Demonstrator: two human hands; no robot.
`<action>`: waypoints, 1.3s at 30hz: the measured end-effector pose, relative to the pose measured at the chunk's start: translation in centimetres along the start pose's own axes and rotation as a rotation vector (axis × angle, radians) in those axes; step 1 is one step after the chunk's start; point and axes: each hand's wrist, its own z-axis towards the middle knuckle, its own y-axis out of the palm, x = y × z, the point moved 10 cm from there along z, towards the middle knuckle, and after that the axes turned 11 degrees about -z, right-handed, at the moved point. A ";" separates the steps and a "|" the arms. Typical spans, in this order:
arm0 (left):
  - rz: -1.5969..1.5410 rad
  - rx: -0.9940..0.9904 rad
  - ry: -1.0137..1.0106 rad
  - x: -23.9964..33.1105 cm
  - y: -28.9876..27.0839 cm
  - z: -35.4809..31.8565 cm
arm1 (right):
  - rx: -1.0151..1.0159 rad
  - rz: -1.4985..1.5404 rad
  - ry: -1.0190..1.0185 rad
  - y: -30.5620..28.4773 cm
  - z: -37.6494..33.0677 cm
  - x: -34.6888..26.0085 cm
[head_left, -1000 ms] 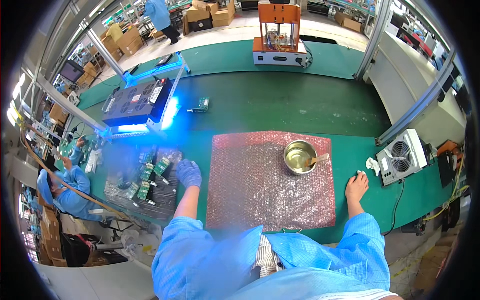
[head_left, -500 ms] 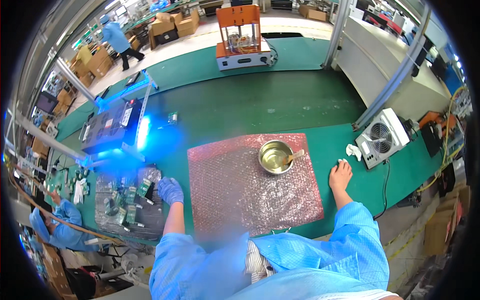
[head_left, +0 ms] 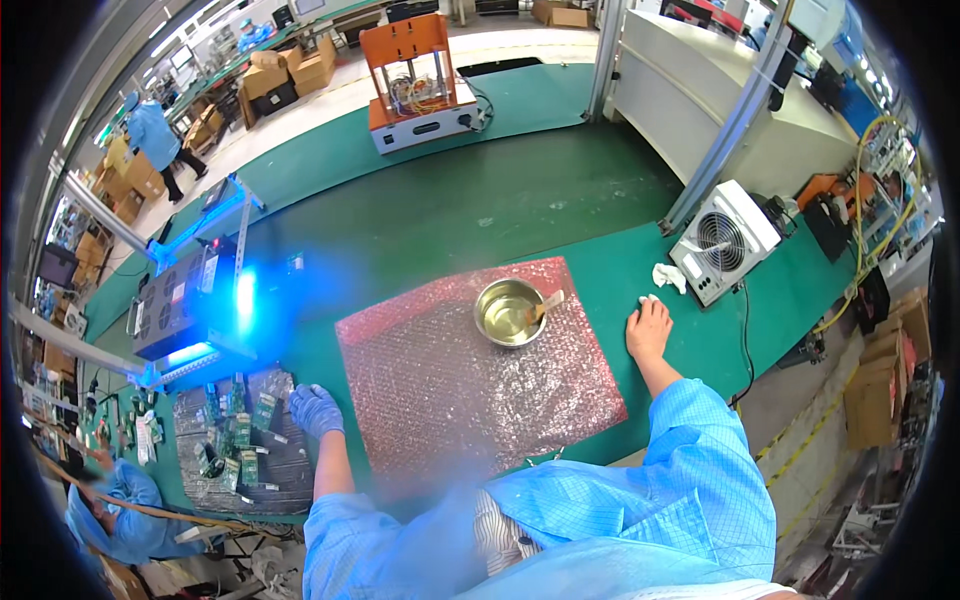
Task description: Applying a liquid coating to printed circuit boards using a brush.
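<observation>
My left hand (head_left: 316, 410), in a blue-violet glove, rests on the green table with fingers loosely stretched out and nothing in them. It lies beside a dark wrapped mat (head_left: 290, 495) that carries several small green circuit boards (head_left: 243, 430). My right hand (head_left: 650, 328) is bare and lies open on the table, palm down. Near its fingertips is a crumpled white tissue (head_left: 669, 278). Between my hands a pink bubble-wrap sheet (head_left: 480, 400) is spread out. A round metal bowl (head_left: 484, 318) of pale yellowish liquid stands on it, with a wooden-handled brush (head_left: 547, 305) leaning inside.
A white fan unit (head_left: 722, 243) stands at the right, its cable hanging off the table. At the left, a dark box (head_left: 178, 305) sits by a glowing blue lamp (head_left: 245, 298). An orange-and-white fixture (head_left: 420, 90) stands at the back. A co-worker (head_left: 125, 505) sits at far left.
The whole view has turned, so the table's things sit farther left in the picture. Both my hands stay at about the same places on the table.
</observation>
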 end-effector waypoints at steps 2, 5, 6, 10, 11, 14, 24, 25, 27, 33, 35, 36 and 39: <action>0.007 -0.021 -0.006 0.2 -0.3 0.2 | -0.012 0.004 0.002 -0.1 0.0 -0.1; 0.006 0.000 0.029 0.7 -0.1 0.2 | -0.044 -0.003 0.020 -0.1 -0.1 0.3; 0.011 0.035 0.046 1.0 -0.2 0.2 | -0.057 -0.001 0.028 0.0 -0.1 0.5; 0.164 -0.098 0.031 1.5 1.7 1.9 | 0.169 0.142 -0.058 -2.0 0.5 1.1; 0.217 -0.079 0.107 0.5 2.3 1.5 | 0.105 0.127 -0.042 -0.9 0.8 0.7; 0.114 -0.093 0.085 -0.7 1.4 1.1 | 0.062 0.081 -0.039 -0.5 0.7 -1.0; 0.125 -0.114 0.085 -1.0 3.6 0.8 | 0.147 0.161 0.012 -2.3 -0.5 1.3; 0.128 -0.106 0.082 -1.4 3.6 1.0 | 0.154 0.174 -0.002 -2.4 -0.5 0.9; 0.133 -0.100 0.082 -1.6 3.6 1.0 | 0.151 0.172 -0.005 -2.3 -0.3 1.0; 0.113 -0.139 0.089 1.1 1.5 0.8 | 0.084 0.159 0.019 -1.9 0.0 1.2; 0.121 -0.121 0.067 -0.3 2.7 0.9 | 0.040 0.165 0.029 -1.4 0.2 0.9; 0.125 -0.111 0.055 -1.1 3.4 0.9 | 0.041 0.154 0.031 -1.5 0.2 0.8; 0.131 -0.092 0.036 -1.9 3.7 0.9 | 0.067 0.150 0.020 -1.8 0.0 1.0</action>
